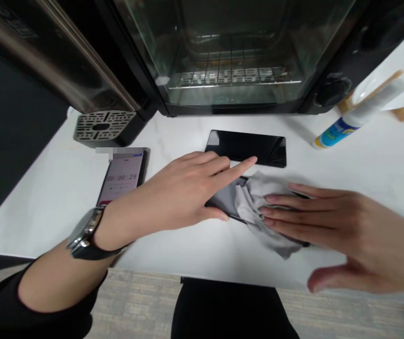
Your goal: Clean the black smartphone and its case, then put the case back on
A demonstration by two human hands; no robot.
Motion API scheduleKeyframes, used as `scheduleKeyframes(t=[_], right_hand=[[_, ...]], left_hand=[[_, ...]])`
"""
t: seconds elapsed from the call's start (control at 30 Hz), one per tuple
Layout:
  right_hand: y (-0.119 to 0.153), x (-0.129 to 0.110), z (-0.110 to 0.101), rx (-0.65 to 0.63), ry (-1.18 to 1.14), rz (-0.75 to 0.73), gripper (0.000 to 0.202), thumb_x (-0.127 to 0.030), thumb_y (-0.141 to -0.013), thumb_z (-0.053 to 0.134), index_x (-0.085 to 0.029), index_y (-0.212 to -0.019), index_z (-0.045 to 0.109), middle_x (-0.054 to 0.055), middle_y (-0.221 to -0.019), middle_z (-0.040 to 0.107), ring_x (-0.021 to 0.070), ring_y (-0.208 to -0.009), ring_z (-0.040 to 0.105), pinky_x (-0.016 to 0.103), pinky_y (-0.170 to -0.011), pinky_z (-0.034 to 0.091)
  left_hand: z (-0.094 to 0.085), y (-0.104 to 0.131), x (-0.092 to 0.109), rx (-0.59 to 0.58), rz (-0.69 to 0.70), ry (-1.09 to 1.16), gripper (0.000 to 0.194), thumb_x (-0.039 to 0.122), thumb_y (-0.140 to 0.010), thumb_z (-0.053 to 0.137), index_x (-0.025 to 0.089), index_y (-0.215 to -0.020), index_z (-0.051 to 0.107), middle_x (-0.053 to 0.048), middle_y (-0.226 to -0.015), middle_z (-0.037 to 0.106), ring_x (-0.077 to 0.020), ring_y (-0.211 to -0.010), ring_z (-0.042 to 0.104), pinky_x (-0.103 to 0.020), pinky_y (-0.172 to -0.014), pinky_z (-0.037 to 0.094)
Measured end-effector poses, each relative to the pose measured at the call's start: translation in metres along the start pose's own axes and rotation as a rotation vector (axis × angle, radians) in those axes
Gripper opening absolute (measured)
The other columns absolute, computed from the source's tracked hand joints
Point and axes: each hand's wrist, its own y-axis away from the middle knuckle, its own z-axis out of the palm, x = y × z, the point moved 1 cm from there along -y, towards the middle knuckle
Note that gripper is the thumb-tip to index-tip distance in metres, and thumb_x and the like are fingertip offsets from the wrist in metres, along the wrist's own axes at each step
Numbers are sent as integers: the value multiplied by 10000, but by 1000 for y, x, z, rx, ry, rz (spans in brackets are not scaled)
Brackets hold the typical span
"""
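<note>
White counter [28,207], glass-fronted oven [233,56] behind; right hand [346,226] laid flat, unclenched, left hand [194,188] placed across a gray-faced device [225,197] on the counter (grip can't be told); crumpled cloth [258,188], here, being pressed onto it by the right hand

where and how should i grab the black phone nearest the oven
Probably pinch the phone by its long edges near the right end, coming from the right: it lies flat and thin, and in view the left hand overlaps its left part.
</note>
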Motion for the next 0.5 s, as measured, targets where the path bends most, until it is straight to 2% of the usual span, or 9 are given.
scheduleKeyframes(t=[0.1, 0.17, 0.27, 0.33, 0.43, 0.5], right_hand=[[-20, -7, 5, -59, -75, -23, 883, -720, -950, 566, -142, -1600, 419, 62, -1568, 551, 231, -1476, 526, 379, -1346, 262], [-37, -6, 8, -60, -144, -27, 834, -734, -961, 521, -167, -1571, 471, 59, -1557, 575, 225, -1462, 544, 401, -1344, 255], [-55, 4, 12, -27, -193, -7, 713, -689, -983, 524, -204, -1504, 562, 65, -1482, 660, 241, -1414, 595, 430, -1282, 365], [-61, 11, 17, 5, -176, 18, 754, -703, -962, 549, -188, -1513, 549, 89, -1465, 672, 263, -1417, 589, 460, -1259, 392], [-58, 11, 22, 21, -121, 61, 861, -748, -933, 551, -184, -1578, 463, 101, -1538, 603, 284, -1466, 540, 538, -1318, 276], [-46, 7, 20, 17, -56, 104, 885, -754, -942, 529, -185, -1610, 412, 106, -1573, 558, 300, -1464, 541, 568, -1341, 209]], left_hand=[[2, -3, 3, 9, 40, 1, 949, 521, -973, 666, 325, -1702, 92, -94, -1413, 614, -329, -1259, 580, -472, -1099, 439], [4, -4, 5, 14, 70, 12, 955, 508, -974, 675, 324, -1702, 85, -90, -1483, 586, -313, -1264, 578, -458, -1091, 449], [7, -5, 6, 22, 100, 45, 988, 494, -962, 699, 330, -1701, 64, -77, -1490, 594, -300, -1243, 591, -457, -1080, 461], [9, -5, 5, 31, 108, 61, 1003, 502, -948, 713, 345, -1700, 69, -71, -1469, 612, -304, -1236, 601, -465, -1079, 463], [10, -5, 2, 36, 90, 55, 995, 540, -946, 702, 379, -1695, 67, -69, -1488, 600, -319, -1247, 602, -482, -1086, 454], [10, -5, 1, 40, 61, 41, 987, 575, -946, 686, 385, -1694, 71, -74, -1475, 602, -331, -1244, 598, -495, -1078, 453]])
